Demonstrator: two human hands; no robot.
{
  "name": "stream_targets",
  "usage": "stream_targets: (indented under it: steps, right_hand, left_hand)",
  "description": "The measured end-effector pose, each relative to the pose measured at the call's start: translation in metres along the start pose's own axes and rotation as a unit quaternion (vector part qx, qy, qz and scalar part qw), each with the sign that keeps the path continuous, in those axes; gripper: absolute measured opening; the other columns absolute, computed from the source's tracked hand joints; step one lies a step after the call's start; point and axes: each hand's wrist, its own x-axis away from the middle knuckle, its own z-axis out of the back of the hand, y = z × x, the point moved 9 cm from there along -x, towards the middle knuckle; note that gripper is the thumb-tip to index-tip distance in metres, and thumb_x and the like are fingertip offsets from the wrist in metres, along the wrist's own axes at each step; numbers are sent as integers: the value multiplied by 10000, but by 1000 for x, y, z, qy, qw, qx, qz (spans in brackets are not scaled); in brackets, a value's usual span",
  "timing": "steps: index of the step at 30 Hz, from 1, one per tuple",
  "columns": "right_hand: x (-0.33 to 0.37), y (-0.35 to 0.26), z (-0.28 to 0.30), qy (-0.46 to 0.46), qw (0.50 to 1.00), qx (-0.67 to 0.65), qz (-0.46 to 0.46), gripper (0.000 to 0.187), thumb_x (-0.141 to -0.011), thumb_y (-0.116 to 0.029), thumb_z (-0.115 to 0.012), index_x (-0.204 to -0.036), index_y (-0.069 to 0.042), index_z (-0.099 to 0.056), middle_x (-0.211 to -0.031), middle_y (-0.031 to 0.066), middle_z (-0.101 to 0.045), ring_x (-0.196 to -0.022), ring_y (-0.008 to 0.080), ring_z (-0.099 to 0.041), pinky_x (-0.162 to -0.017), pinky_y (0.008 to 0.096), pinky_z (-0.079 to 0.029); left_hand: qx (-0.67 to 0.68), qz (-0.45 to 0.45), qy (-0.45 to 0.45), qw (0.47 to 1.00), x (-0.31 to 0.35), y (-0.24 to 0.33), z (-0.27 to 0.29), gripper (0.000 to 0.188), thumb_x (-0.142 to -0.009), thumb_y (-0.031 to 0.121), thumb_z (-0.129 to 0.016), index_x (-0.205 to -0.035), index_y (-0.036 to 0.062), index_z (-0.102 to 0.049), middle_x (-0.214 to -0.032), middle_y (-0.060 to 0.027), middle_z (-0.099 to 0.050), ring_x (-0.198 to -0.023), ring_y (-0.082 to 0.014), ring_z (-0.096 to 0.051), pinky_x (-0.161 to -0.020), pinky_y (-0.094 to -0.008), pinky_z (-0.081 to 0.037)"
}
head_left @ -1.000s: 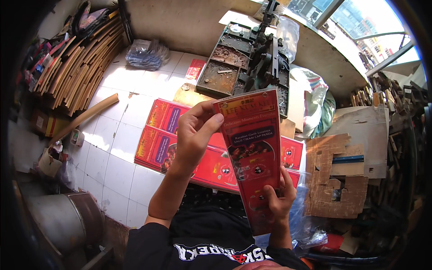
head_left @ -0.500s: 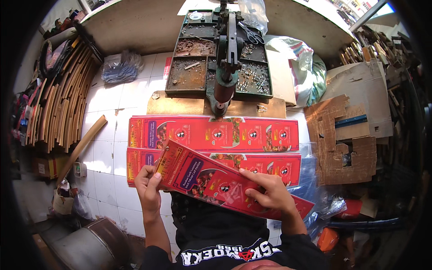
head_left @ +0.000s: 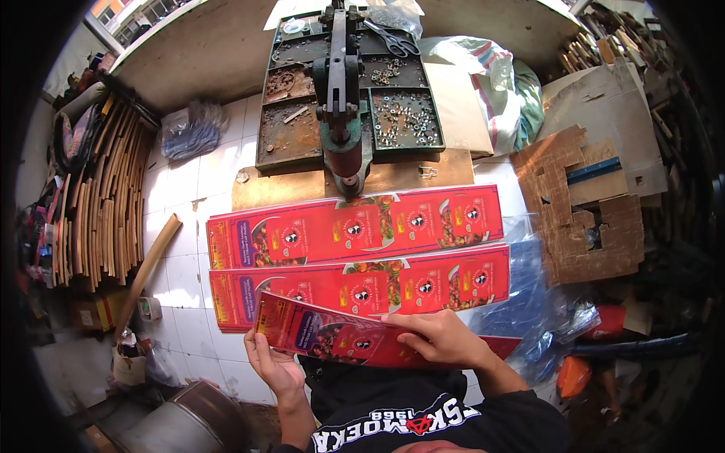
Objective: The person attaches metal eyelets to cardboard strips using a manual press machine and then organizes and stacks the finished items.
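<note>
A long red printed strip (head_left: 347, 343) with food pictures hangs tilted in front of my body, its right end lower. My left hand (head_left: 278, 370) grips its left end, the fingers partly hidden behind it. My right hand (head_left: 445, 338) holds the upper edge right of the middle, fingers on the front face. Just beyond lie two stacks of matching red strips, a nearer stack (head_left: 445, 283) and a farther stack (head_left: 423, 223). At the back edge of the farther stack stands a dark green hand press (head_left: 343, 143), its lower tip over that edge.
Behind the press lies a compartment tray (head_left: 408, 121) with small metal rings and scissors (head_left: 391, 38). Stacked brown boards (head_left: 102, 196) and a curved tube (head_left: 151, 260) stand left. Cut cardboard (head_left: 604, 234), clear plastic (head_left: 536, 302) and a white-green sack (head_left: 506, 98) are on the right.
The red strip has dropped nearer my body and tipped, so its face shows narrower. Both hands moved down with it. The view has shifted, putting the press farther left.
</note>
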Motion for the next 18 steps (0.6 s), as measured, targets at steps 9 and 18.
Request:
stream_targets:
  steps: [9, 18]
  right_hand:
    - [-62, 8, 106, 145, 970, 171, 92, 225, -834, -144, -747, -1048, -89, -708, -844, 85, -676, -742, 271, -668, -645, 369, -532]
    - [-145, 94, 165, 123, 920, 373, 13, 289, -846, -195, -688, -1117, -98, -663, -1052, 105, -647, -1013, 307, -635, -827, 424, -530]
  left_hand:
    - [-12, -24, -51, 998, -1, 5, -27, 183, -1034, 171, -472, -1173, 53, -482, -1158, -145, -638, -1009, -231, -674, -853, -375, -588]
    - [-10, -24, -83, 996, -1, 6, -40, 164, -1023, 154, -500, -1138, 37, -494, -1117, -149, -651, -962, -210, -676, -824, -345, -580]
